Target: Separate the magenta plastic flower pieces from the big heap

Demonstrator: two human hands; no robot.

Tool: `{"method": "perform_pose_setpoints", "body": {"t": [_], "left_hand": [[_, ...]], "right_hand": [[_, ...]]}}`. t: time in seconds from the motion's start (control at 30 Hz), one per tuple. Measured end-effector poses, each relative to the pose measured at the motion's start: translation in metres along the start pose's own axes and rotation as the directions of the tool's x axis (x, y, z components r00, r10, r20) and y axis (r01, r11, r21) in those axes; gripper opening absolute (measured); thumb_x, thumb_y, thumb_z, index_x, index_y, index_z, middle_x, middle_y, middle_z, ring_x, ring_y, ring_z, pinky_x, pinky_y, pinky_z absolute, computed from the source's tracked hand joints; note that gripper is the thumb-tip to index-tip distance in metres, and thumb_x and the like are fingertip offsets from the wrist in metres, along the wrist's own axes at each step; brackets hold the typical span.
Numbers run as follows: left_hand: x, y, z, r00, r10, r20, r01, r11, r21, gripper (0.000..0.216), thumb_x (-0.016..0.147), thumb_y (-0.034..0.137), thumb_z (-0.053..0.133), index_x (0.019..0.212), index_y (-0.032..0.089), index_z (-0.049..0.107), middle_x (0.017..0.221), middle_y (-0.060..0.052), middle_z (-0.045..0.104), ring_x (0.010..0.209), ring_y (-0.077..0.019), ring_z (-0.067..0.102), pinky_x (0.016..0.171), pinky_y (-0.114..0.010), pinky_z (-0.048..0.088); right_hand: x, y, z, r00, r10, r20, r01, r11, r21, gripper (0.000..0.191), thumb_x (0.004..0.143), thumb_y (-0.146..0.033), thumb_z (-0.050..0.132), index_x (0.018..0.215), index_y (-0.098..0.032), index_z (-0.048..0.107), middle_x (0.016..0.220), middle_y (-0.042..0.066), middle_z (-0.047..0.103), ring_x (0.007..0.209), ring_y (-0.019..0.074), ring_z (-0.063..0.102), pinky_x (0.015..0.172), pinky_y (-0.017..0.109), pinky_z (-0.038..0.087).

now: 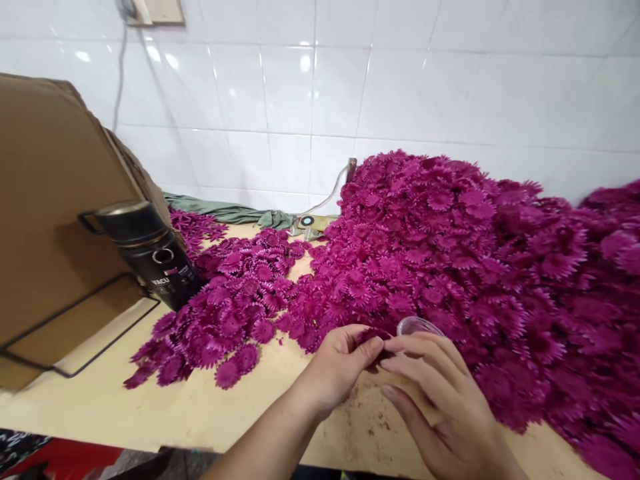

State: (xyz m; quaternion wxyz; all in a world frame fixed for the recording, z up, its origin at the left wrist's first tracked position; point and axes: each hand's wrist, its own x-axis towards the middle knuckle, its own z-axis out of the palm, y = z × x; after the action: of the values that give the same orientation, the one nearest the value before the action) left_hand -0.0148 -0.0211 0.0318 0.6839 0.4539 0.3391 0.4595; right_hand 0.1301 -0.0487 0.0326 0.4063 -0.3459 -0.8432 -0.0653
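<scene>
Near the table's front edge, my left hand point(345, 363) pinches a dark magenta flower piece point(377, 335) between thumb and fingers. My right hand point(443, 400) is beside it, fingers stretched out with the tips at the flower piece and the thumb held apart below. Just behind the right fingers shows the rim of a small clear plastic cup point(419, 325); the rest of it is hidden. Beyond both hands rises a large heap of magenta flower heads point(415, 247). To the left lies a smaller spread of similar flower heads point(230, 300).
A black vacuum bottle point(155, 260) leans at the left, by a cardboard box point(55, 200) and a thin black wire frame point(105, 327). Green cloth point(220, 210) lies along the white tiled wall point(290, 87). Dark crumbs dot the tan table point(295, 393).
</scene>
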Motion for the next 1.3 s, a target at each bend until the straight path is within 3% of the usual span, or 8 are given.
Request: {"method": "perform_pose_setpoints", "body": {"t": [0.2, 0.4, 0.53, 0.77, 0.97, 1.07, 1.17, 1.3], "left_hand": [[0.018, 0.001, -0.007, 0.992, 0.118, -0.041, -0.113, 0.988, 0.105, 0.025, 0.067, 0.039, 0.061, 0.066, 0.015, 0.055, 0.054, 0.001, 0.055, 0.050, -0.0086, 0.047, 0.051, -0.023, 0.037], [0.040, 0.004, 0.010, 0.995, 0.092, -0.032, -0.082, 0.970, 0.229, 0.022, 0.076, 0.024, 0.047, 0.055, 0.018, 0.043, 0.045, 0.007, 0.043, 0.039, -0.0054, 0.036, 0.044, -0.020, 0.030], [0.059, 0.007, 0.014, 0.992, 0.125, -0.027, -0.111, 0.951, 0.289, 0.026, 0.075, 0.018, 0.045, 0.050, 0.018, 0.041, 0.043, 0.007, 0.041, 0.040, -0.0055, 0.034, 0.043, -0.020, 0.028], [0.069, 0.005, 0.002, 0.996, 0.087, 0.018, -0.088, 0.959, 0.270, 0.030, 0.077, 0.033, 0.046, 0.051, 0.018, 0.043, 0.041, 0.006, 0.043, 0.038, -0.0065, 0.037, 0.043, -0.021, 0.030], [0.060, 0.007, -0.002, 0.983, 0.100, 0.154, -0.150, 0.923, 0.355, 0.028, 0.078, 0.039, 0.045, 0.082, 0.015, 0.059, 0.063, 0.001, 0.059, 0.056, -0.0106, 0.051, 0.056, -0.023, 0.039], [0.061, 0.008, -0.004, 0.988, 0.101, 0.119, -0.143, 0.886, 0.442, 0.029, 0.076, 0.032, 0.050, 0.095, 0.013, 0.059, 0.074, -0.003, 0.064, 0.059, -0.0109, 0.051, 0.058, -0.023, 0.040], [0.063, 0.005, -0.004, 0.989, 0.137, 0.064, -0.151, 0.859, 0.488, 0.022, 0.074, 0.027, 0.051, 0.088, 0.013, 0.061, 0.072, -0.003, 0.064, 0.062, -0.0117, 0.053, 0.060, -0.023, 0.042], [0.065, -0.003, -0.006, 0.982, 0.187, 0.035, -0.175, 0.818, 0.548, 0.020, 0.075, 0.025, 0.048, 0.082, 0.014, 0.062, 0.069, -0.003, 0.063, 0.063, -0.0127, 0.054, 0.061, -0.025, 0.043]], "right_hand": [[0.000, 0.018, -0.007, 0.960, 0.265, -0.089, -0.263, 0.964, 0.041, 0.010, 0.079, -0.025, 0.051, 0.085, -0.020, 0.057, 0.089, 0.008, 0.056, 0.086, 0.0186, 0.056, 0.071, 0.031, 0.049], [0.027, 0.031, 0.003, 0.827, 0.553, 0.099, -0.560, 0.798, 0.224, 0.028, 0.078, -0.043, 0.047, 0.090, -0.019, 0.055, 0.082, 0.007, 0.061, 0.071, 0.0163, 0.060, 0.061, 0.027, 0.050], [0.044, 0.045, 0.008, 0.787, 0.591, 0.176, -0.616, 0.737, 0.277, 0.033, 0.075, -0.047, 0.050, 0.090, -0.018, 0.055, 0.083, 0.007, 0.062, 0.074, 0.0178, 0.060, 0.068, 0.031, 0.050], [0.055, 0.053, 0.016, 0.753, 0.574, 0.323, -0.657, 0.622, 0.427, 0.019, 0.074, -0.034, 0.052, 0.083, -0.017, 0.053, 0.072, 0.003, 0.061, 0.065, 0.0144, 0.059, 0.062, 0.027, 0.049], [0.047, 0.065, -0.011, 0.810, 0.555, 0.190, -0.575, 0.815, 0.069, 0.006, 0.068, -0.010, 0.056, 0.071, -0.016, 0.057, 0.073, 0.002, 0.059, 0.072, 0.0143, 0.053, 0.073, 0.031, 0.042], [0.040, 0.063, -0.031, 0.827, 0.510, 0.237, -0.473, 0.859, -0.196, 0.007, 0.065, -0.010, 0.061, 0.067, -0.016, 0.062, 0.078, 0.004, 0.059, 0.084, 0.0179, 0.049, 0.082, 0.036, 0.036], [0.040, 0.056, -0.034, 0.749, 0.519, 0.411, -0.372, 0.843, -0.387, 0.006, 0.064, -0.014, 0.063, 0.067, -0.018, 0.066, 0.085, 0.008, 0.057, 0.091, 0.0230, 0.043, 0.081, 0.038, 0.034], [0.053, 0.054, -0.018, 0.524, 0.570, 0.633, -0.178, 0.800, -0.573, 0.014, 0.064, -0.023, 0.062, 0.075, -0.018, 0.071, 0.094, 0.015, 0.055, 0.096, 0.0304, 0.039, 0.078, 0.041, 0.034]]}}
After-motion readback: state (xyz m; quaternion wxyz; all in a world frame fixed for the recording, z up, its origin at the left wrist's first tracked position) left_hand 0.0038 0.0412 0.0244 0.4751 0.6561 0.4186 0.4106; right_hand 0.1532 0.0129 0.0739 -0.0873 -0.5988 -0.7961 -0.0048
